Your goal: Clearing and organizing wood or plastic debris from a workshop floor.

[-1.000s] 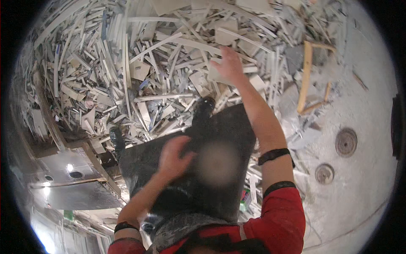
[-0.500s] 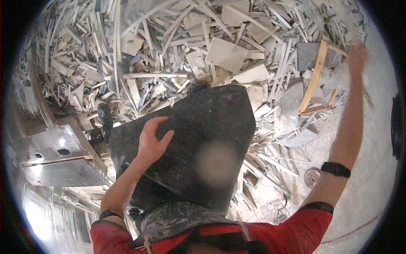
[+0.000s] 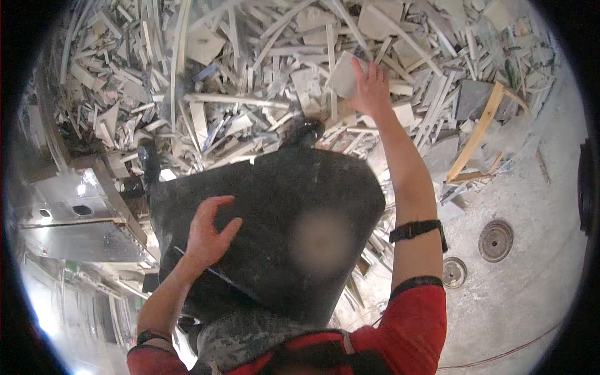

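Observation:
My right hand [image 3: 371, 90] reaches far forward over the heap of scrap, fingers stretched out across a pale flat slab [image 3: 340, 76]. It covers the right part of that slab; whether any finger is under the edge is hidden. My left hand [image 3: 211, 234] hovers over the front of my black apron [image 3: 281, 206], thumb and index finger spread, with nothing in it. The apron's dark sheet fills the middle of the view.
Pale strips and broken slabs [image 3: 250, 56] lie heaped ahead. My dark shoes [image 3: 304, 132] show beyond the apron. At right are a yellowish wooden frame [image 3: 476, 134] and round metal discs [image 3: 495, 240] on the floor. A metal panel with holes [image 3: 72, 215] stands at left.
My right hand has swung left from the end of the wooden frame to the pale slab. My left hand stays open and has shifted slightly in view. The view has turned a little.

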`<state>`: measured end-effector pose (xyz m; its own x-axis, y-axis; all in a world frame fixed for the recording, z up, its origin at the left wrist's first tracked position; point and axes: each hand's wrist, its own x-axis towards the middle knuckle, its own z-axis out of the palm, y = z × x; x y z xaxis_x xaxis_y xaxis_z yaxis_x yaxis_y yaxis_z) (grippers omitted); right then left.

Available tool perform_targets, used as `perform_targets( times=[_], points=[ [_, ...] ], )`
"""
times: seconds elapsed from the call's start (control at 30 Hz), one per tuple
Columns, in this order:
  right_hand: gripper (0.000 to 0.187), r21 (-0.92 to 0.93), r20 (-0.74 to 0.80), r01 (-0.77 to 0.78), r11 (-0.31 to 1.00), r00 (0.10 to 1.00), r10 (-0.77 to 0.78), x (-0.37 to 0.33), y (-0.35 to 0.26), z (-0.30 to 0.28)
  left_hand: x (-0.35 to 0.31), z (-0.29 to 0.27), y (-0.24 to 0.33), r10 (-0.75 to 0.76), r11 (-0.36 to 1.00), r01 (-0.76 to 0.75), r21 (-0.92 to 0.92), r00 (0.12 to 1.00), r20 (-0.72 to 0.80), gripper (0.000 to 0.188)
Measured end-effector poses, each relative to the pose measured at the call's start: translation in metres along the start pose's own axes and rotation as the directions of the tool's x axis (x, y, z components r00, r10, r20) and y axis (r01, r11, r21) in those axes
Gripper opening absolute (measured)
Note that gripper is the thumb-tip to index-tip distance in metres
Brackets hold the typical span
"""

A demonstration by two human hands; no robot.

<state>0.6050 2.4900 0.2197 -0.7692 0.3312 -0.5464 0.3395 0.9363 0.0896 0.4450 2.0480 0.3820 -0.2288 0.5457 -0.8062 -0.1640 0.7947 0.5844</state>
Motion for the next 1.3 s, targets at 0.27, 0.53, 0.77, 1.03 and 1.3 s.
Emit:
perform_targets(
  times=[0.27, 0.53, 0.77, 1.03, 1.3],
  points=[
    [0.035, 0.088, -0.231, -0.500, 0.862, 0.831, 0.506, -0.110, 0.270, -0.100, -0.003, -0.012, -0.014, -0.096, 0.982, 0.095, -0.162, 0.995, 0.004, 0.037],
    [0.072, 0.549, -0.014, -0.389, 0.740, 0.881, 0.473, -0.079, -0.053, 0.097, -0.017, -0.018, -0.027, -0.098, 0.967, 0.128, -0.220, 0.985, 0.142, 0.036],
    [0.054, 0.199, 0.274, -0.462, 0.864, 0.873, 0.403, -0.043, -0.065, 0.092, -0.039, -0.051, -0.071, -0.254, 0.942, 0.260, -0.211, 0.966, 0.054, 0.034],
    [0.047, 0.371, 0.088, -0.325, 0.870, 0.945, 0.315, -0.072, -0.077, 0.031, -0.037, -0.055, -0.072, -0.202, 0.925, 0.205, -0.320, 0.978, 0.041, 0.033],
    [0.046, -0.099, -0.088, -0.269, 0.958, 0.961, 0.261, -0.216, 0.292, -0.220, -0.023, -0.078, -0.096, -0.274, 0.916, 0.252, -0.313, 0.961, -0.029, 0.036]
  ],
)
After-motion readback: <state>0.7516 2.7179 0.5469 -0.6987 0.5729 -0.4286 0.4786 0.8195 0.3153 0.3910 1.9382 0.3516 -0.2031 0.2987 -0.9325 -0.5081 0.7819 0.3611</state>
